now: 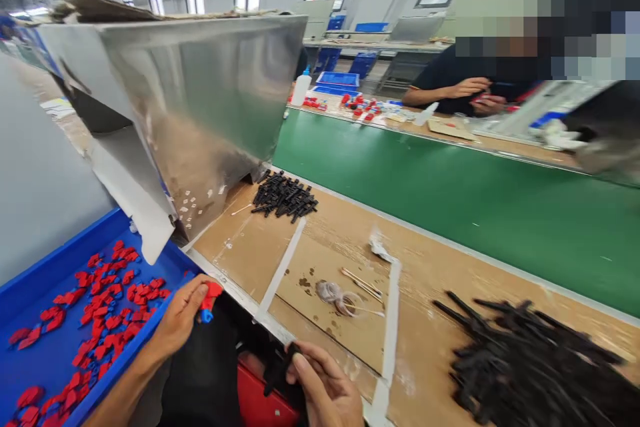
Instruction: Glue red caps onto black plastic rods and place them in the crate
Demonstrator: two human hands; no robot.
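Observation:
Between the thumb and fingers of my left hand (183, 313) is a small red and blue plastic part (209, 300), held just beyond the rim of a blue tray (60, 247). Many similar red and blue pieces (107, 307) lie in that tray. My right hand (325, 383) pinches a small black plastic part (280, 370) over the front edge of the table. Its exact shape is partly covered by the fingers. Both hands are apart from each other, low in the view.
A pile of small black parts (285, 195) lies beside a metal hopper (215, 93). Long black pieces (530, 360) heap at right. Cotton swabs (363, 285) and a small clear dish (349, 305) rest on cardboard. Beyond the green conveyor belt (425, 180), another person's hands (477, 97) work.

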